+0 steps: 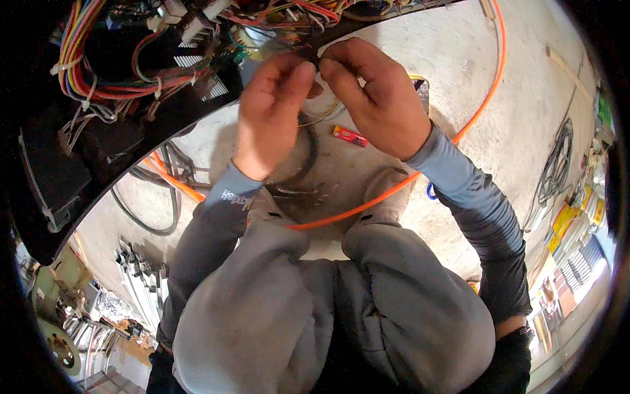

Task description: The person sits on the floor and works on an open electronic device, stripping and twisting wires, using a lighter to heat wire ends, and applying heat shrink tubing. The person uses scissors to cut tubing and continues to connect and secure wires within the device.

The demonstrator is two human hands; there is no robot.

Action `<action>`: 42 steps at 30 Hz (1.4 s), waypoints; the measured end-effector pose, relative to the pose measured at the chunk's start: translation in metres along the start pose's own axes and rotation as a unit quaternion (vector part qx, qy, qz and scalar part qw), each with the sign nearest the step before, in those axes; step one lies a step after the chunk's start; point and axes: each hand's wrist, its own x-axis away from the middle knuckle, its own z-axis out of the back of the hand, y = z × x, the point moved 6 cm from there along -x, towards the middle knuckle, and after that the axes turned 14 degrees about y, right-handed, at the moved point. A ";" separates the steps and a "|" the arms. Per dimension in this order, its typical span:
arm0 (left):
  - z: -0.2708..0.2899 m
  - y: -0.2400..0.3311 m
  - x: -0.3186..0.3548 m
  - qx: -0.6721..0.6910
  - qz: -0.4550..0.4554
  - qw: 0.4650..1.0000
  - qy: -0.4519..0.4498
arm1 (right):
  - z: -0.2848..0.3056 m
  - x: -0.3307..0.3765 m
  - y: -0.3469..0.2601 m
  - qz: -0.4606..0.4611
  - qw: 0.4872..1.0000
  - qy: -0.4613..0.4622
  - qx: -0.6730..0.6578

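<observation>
Close together at the edge of a black panel [105, 148], both my hands work at chest height. My left hand [269, 118] is closed, thumb against the curled fingers. My right hand [384, 98] is also closed, its thumb and forefinger pinched beside the left fingertips. Whatever lies between the fingers is too small and dark to make out. A thin yellowish wire [325, 117] curves below the hands. Bundles of coloured wires [154, 88], held by white ties, run across the panel, with white connectors [195, 29] among them.
An orange cable [476, 117] loops across the concrete floor [453, 230] and over my feet. A small red packet [349, 136] lies between the feet. Black cables [172, 197] curl at left; a dark cable coil [556, 161] is at right. Metal profiles [141, 276] stand lower left.
</observation>
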 end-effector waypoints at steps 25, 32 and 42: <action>-0.011 -0.020 0.008 0.205 0.163 0.965 -0.028 | 0.005 0.015 -0.005 -0.051 0.993 0.035 0.102; -0.017 -0.021 0.005 0.246 0.149 0.953 -0.095 | -0.001 0.019 0.007 -0.108 0.992 0.031 -0.056; -0.016 -0.007 0.005 0.213 0.124 0.964 -0.103 | 0.002 0.002 0.010 -0.158 0.951 0.038 -0.264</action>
